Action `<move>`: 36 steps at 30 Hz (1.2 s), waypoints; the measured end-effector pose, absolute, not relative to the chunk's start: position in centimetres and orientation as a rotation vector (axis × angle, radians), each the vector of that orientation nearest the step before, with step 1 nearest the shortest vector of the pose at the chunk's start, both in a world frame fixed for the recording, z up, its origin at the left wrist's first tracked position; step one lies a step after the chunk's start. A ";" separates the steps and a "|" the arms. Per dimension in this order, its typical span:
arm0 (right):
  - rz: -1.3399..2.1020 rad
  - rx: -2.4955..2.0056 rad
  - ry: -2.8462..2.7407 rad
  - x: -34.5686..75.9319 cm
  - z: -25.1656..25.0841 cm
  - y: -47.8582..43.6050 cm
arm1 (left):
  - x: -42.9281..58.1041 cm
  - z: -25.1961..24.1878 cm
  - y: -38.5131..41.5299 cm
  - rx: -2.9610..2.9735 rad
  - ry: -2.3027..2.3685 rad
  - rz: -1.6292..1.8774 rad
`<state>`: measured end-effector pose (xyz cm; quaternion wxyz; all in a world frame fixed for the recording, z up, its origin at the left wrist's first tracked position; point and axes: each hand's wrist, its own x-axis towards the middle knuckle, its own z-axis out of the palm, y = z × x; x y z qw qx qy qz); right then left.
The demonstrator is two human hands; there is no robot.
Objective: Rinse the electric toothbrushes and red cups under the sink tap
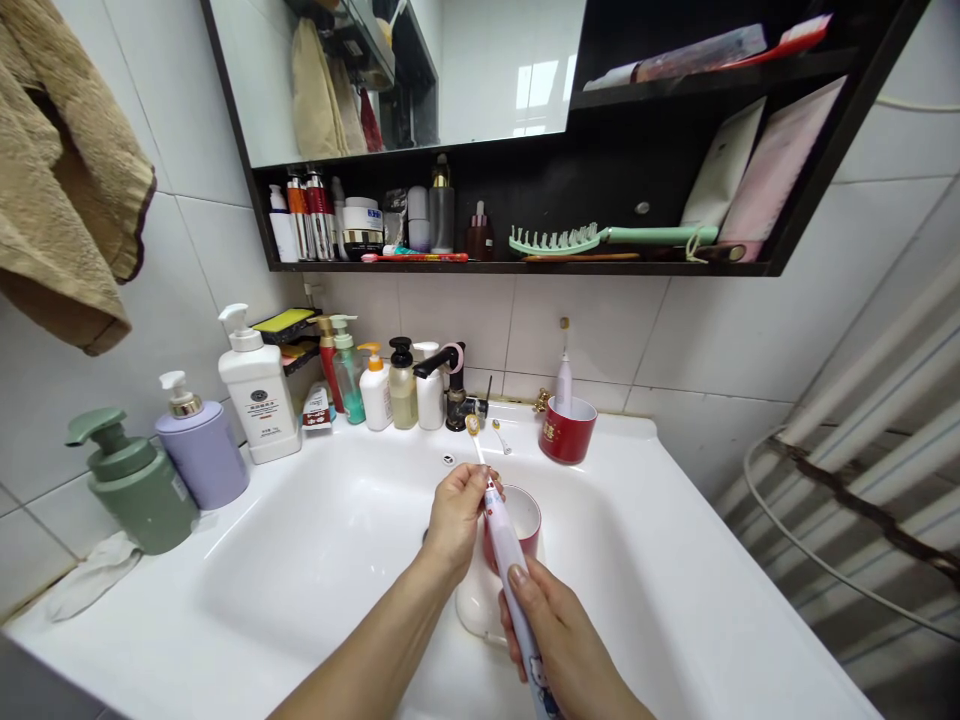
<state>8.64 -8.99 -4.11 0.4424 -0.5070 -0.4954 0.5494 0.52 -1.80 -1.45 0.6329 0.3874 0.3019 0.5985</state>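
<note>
Above the sink, my right hand wraps around the pale lilac handle of an electric toothbrush, which tilts with its head up and away from me. My left hand pinches the brush's neck, where the white head meets the handle. A loose brush head lies on the sink ledge just beyond. Partly hidden behind the handle, a red cup with a white inside sits in the basin. Under it is a whitish, tray-like piece that I cannot name.
A black faucet stands at the back. On the right ledge, a red cup holds another electric toothbrush. Pump bottles line the left and back. A dark shelf with toiletries and a green hairbrush hangs above.
</note>
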 end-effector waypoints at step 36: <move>1.447 -1.175 -1.173 8.8 -3.1 -9.2 | 0.8 -0.7 -2.7 0.711 0.639 1.250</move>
